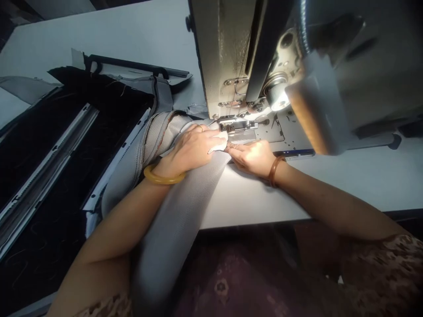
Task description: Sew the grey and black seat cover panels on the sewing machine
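Left hand: the left hand (pixel 191 147) lies palm down on the grey fabric (pixel 185 207), fingers curled loosely and pressing the cloth flat just left of the presser foot (pixel 236 127); it grips nothing.
Right hand: the right hand (pixel 253 156) rests flat on the table (pixel 297 185), fingers stretched out toward the fabric edge, touching it just below the presser foot.
Fabric: a long grey woven strip, running from under the sewing machine (pixel 264 57) over the table edge toward the person's lap.
Wrists: a yellow bangle (pixel 161 178) on the left, a brown bangle (pixel 274 171) on the right.
Left side: a black padded panel (pixel 42 176) with pale strips lies beside the fabric.
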Tool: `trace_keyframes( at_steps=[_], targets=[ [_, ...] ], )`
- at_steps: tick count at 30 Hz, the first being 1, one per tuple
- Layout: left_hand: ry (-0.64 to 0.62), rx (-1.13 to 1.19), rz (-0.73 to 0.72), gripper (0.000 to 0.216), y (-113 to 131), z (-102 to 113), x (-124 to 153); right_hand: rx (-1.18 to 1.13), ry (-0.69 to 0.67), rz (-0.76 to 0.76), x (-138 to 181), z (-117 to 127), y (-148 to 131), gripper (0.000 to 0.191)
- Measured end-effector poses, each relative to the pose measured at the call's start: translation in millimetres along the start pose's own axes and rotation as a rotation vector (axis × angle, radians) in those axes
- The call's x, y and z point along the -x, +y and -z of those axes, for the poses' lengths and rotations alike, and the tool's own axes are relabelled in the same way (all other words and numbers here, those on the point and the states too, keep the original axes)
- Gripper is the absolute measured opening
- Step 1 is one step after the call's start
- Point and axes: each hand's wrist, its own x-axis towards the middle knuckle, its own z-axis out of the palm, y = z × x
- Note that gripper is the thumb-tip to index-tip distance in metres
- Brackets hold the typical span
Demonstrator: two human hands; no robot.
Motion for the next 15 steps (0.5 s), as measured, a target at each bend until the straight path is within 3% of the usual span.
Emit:
trace_keyframes(
  at_steps=[15],
  targets=[
    [-0.049,-0.056,-0.024,0.035,5.0,4.9,-1.1,-0.011,0.019,-0.009,-0.1,-2.5,-1.0,0.038]
  ],
)
